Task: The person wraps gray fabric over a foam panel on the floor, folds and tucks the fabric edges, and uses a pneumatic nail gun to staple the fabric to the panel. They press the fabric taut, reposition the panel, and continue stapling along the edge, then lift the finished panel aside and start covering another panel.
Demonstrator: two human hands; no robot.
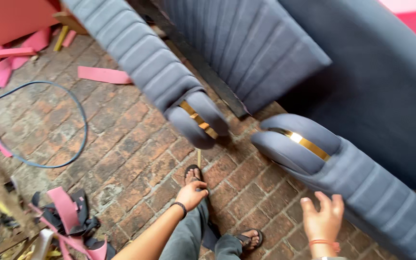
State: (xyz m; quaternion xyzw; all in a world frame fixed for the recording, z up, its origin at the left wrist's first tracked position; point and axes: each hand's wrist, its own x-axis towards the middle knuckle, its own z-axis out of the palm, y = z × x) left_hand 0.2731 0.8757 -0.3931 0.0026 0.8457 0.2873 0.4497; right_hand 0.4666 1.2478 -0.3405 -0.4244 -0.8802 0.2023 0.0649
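pink foam strips [103, 74], blue cable loop [80, 115] on brick floor [136, 159], scraps [71, 216] btm left.

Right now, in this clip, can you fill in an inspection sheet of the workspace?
Surface: brick floor, worn and dusty.
Job's things: two grey upholstered sofa arms, the left one and the right one, each with a gold trim strip on its rounded end; they stand apart, with a gap between.
Clutter: pink foam offcuts and dark fabric scraps on the floor.
Hands: left hand rests on the knee, empty; right hand open beside the right sofa arm, whether touching cannot be told.
Cables: blue hose or cable looped on the floor.
Surroundings: grey sofa panel behind; feet in sandals.
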